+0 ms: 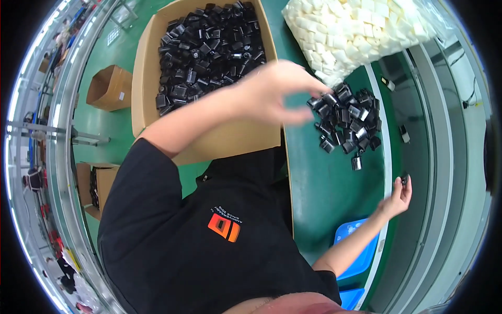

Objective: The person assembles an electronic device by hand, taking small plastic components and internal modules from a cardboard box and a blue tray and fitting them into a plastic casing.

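My left hand [280, 94] reaches over the edge of a cardboard box, blurred by motion. Its thumb and fingers are apart, with nothing visible between them. Its fingertips are beside a loose pile of glossy black plastic shells [348, 120] on the green tabletop; whether they touch is unclear. To the right, past the table's pale edge strip, my right hand [400, 199] pinches a small black plastic piece [404, 179] at its fingertips. Its exact shape is mostly hidden. One black shell [356, 163] lies at the near end of the pile.
The big cardboard box [209, 144] is full of similar black shells. A clear bag of cream-white pieces [361, 31] lies at the table's far end. Blue trays [342, 233] sit below my right forearm. White small blocks [404, 134] rest along the conveyor side. Another carton [110, 89] stands left.
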`<act>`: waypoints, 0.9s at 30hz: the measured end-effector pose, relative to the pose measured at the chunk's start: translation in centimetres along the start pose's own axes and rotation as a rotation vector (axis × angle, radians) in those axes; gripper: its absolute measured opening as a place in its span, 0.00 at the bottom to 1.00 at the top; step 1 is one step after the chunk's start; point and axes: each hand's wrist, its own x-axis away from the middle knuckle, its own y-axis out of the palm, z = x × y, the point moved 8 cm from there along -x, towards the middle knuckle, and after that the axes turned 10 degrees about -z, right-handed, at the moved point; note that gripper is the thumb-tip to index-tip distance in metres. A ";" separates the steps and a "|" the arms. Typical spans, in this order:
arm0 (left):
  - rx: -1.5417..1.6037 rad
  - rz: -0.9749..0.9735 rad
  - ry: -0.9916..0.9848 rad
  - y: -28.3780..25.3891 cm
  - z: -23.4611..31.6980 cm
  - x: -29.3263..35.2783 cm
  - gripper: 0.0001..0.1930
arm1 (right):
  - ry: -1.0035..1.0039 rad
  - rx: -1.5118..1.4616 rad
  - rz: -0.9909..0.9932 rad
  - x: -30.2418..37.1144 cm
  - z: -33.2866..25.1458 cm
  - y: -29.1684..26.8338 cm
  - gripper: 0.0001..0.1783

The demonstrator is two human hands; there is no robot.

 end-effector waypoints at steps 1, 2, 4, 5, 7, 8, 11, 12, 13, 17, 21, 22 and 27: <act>-0.061 0.068 -0.144 -2.3 -2.8 1.4 0.16 | 0.027 0.244 -0.046 -1.4 1.4 -2.4 0.25; -0.109 0.154 -0.314 -4.5 -6.0 2.8 0.11 | 0.058 0.308 -0.055 -2.5 4.0 -6.0 0.25; -0.235 0.273 -0.489 -8.2 -14.4 6.7 0.14 | 0.182 0.814 -0.031 -4.2 8.3 -13.5 0.31; -0.375 0.198 -0.553 -8.5 -19.2 8.4 0.16 | 0.222 0.815 -0.054 -4.7 11.1 -18.0 0.32; -0.477 0.039 -0.633 -7.7 -27.6 13.5 0.22 | 0.267 1.016 -0.168 -4.1 13.7 -21.0 0.33; -0.520 -0.089 -0.697 -6.8 -30.0 15.1 0.25 | 0.288 1.221 -0.249 -4.0 14.1 -19.4 0.32; -0.674 -0.285 -0.899 -5.7 -29.5 19.5 0.31 | 0.397 1.216 -0.291 -4.8 9.6 -11.9 0.34; -0.678 -0.253 -0.878 -5.1 -29.9 18.1 0.31 | 0.280 1.413 -0.190 -5.4 9.0 -14.2 0.35; -0.729 -0.237 -0.944 -5.4 -29.1 18.9 0.31 | 0.364 1.372 -0.162 -7.2 7.2 -11.5 0.34; -0.826 -0.192 -0.911 -4.8 -29.9 18.1 0.27 | 0.221 0.956 -0.206 -16.1 8.2 -4.8 0.27; -0.844 -0.224 -0.950 -2.9 -30.3 15.5 0.25 | 0.290 1.076 -0.269 -20.9 16.4 -1.4 0.34; -0.886 -0.249 -0.953 -2.6 -30.1 15.7 0.25 | 0.354 1.105 -0.311 -21.1 16.9 0.7 0.36; -0.899 -0.227 -1.003 -2.4 -29.7 16.8 0.19 | 0.437 1.285 -0.484 -21.0 14.5 4.3 0.31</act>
